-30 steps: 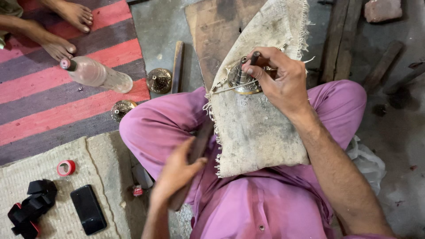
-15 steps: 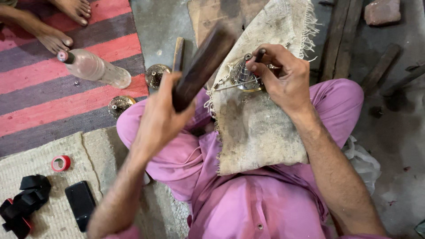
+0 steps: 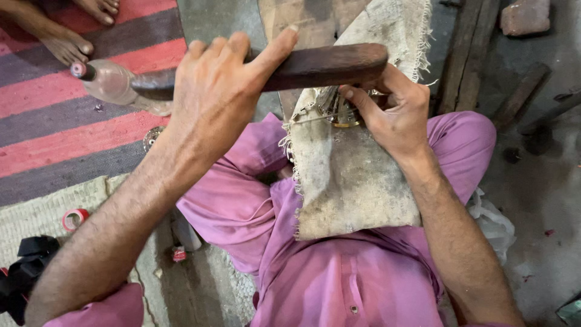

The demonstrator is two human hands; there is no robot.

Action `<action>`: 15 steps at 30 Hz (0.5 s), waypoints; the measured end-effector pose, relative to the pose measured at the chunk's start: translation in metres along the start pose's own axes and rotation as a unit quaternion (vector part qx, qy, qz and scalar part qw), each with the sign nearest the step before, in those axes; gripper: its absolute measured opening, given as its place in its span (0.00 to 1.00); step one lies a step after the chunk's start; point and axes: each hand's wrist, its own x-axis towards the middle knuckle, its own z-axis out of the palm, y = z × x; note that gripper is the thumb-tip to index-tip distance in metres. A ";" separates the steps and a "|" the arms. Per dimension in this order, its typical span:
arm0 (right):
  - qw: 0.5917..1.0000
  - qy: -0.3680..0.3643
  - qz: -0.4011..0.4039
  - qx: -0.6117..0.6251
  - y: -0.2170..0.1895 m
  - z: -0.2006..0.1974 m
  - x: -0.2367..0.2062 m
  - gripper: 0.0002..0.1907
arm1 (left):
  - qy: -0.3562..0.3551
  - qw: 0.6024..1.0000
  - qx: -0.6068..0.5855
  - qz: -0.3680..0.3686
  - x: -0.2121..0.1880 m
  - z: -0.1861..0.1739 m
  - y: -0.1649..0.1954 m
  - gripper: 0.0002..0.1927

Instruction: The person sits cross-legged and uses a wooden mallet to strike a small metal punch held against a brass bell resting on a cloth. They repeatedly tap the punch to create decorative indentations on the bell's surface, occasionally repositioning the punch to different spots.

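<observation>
The left hand [image 3: 221, 91] is closed around a dark wooden bat [image 3: 315, 63], raised over the small metal piece [image 3: 339, 112]. The right hand [image 3: 393, 115] pinches that piece on a burlap-covered block [image 3: 351, 181] (right of centre); a square blow clear of those fingers would suit.

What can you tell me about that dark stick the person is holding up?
The dark wooden bar looks thick, smooth and worn, with a rounded right end. The left hand grips its left part, thumb along the top. It lies nearly level above the burlap-covered lap, just over the right hand pinching a small metal piece.
</observation>
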 end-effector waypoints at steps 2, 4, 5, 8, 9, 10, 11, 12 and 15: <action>1.000 -0.003 -0.007 0.005 -0.002 0.000 0.001 0.09 | 0.015 0.999 -0.042 0.003 0.000 0.001 0.000 0.39; 1.000 -0.005 -0.011 -0.013 -0.003 -0.002 0.001 0.09 | 0.032 0.999 0.040 0.014 -0.001 0.001 0.001 0.36; 1.000 -0.002 0.006 -0.022 -0.003 -0.002 0.001 0.09 | 0.041 0.996 0.082 0.021 -0.001 0.000 0.002 0.35; 0.999 0.000 0.035 -0.036 -0.003 -0.002 -0.001 0.08 | -0.013 0.996 -0.075 -0.039 -0.002 -0.003 0.004 0.36; 0.999 -0.003 0.027 -0.034 -0.002 -0.002 -0.001 0.08 | 0.010 0.999 -0.026 -0.020 -0.003 -0.005 0.005 0.36; 0.999 -0.006 0.019 -0.032 -0.001 -0.002 -0.001 0.07 | 0.033 0.999 0.025 -0.001 -0.003 -0.006 0.005 0.36; 1.000 -0.005 0.016 -0.022 0.000 -0.002 -0.001 0.07 | 0.055 0.995 0.076 0.020 -0.002 -0.008 0.005 0.36; 1.000 -0.006 0.013 -0.012 0.001 -0.002 -0.001 0.08 | 0.025 1.000 0.005 -0.011 -0.002 -0.009 0.005 0.35; 1.000 -0.013 -0.014 0.009 0.002 -0.002 -0.003 0.07 | -0.001 0.997 -0.067 -0.038 0.000 -0.010 0.004 0.35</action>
